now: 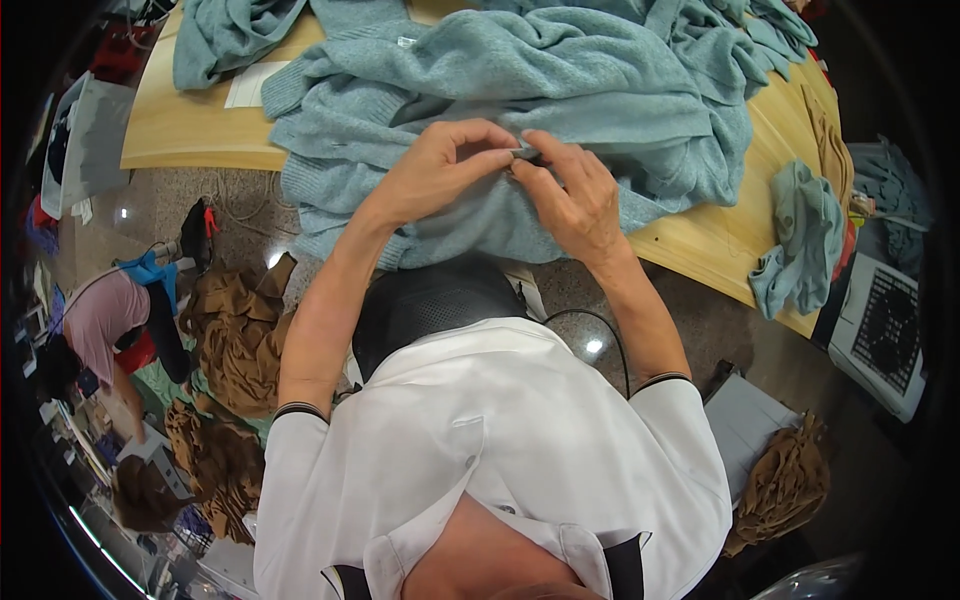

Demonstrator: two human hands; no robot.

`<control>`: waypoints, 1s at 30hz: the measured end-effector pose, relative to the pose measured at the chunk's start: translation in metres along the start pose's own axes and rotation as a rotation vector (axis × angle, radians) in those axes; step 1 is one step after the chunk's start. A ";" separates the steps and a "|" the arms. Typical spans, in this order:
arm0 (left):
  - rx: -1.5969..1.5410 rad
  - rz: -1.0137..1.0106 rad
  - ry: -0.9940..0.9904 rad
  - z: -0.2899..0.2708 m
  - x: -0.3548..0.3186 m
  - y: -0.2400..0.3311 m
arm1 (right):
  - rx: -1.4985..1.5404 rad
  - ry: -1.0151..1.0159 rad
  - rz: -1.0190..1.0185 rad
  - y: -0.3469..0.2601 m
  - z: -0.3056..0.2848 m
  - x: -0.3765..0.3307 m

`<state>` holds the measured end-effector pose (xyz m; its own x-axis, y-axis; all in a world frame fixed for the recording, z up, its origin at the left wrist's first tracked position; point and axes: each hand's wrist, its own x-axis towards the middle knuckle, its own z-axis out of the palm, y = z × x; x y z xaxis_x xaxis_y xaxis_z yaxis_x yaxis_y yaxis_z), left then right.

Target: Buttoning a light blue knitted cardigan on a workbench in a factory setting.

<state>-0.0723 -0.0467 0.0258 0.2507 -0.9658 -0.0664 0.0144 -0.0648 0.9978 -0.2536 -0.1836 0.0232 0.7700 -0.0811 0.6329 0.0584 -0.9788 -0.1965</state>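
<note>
A pale blue-green knitted garment (560, 90) lies spread over the wooden table (190, 125) and hangs over its front edge. My left hand (440, 170) and my right hand (570, 195) meet above it, fingertips pinching a small dark grey piece (524, 154) at the knit's surface. Both hands are closed on that small piece, thumbs and forefingers touching. What the piece is I cannot tell.
More blue-green knitwear is heaped at the table's far side (230, 30) and one piece hangs at the right edge (800, 240). Brown fabric piles (235, 330) lie on the floor left and right (785, 480). Another person (105, 320) bends over at the left. A white sheet (250, 85) lies on the table.
</note>
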 end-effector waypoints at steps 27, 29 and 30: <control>0.420 0.442 0.406 0.028 -0.003 -0.044 | 0.291 0.119 0.340 -0.014 0.035 -0.011; 0.516 0.500 0.410 0.027 -0.002 -0.044 | 0.272 0.098 0.309 -0.014 0.035 -0.013; 0.612 0.556 0.414 0.028 -0.002 -0.041 | 0.271 0.097 0.307 -0.010 0.033 -0.014</control>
<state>-0.1005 -0.0491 -0.0147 0.3963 -0.7382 0.5460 -0.6960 0.1463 0.7030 -0.2440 -0.1663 -0.0085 0.7151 -0.3911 0.5794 0.0107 -0.8226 -0.5685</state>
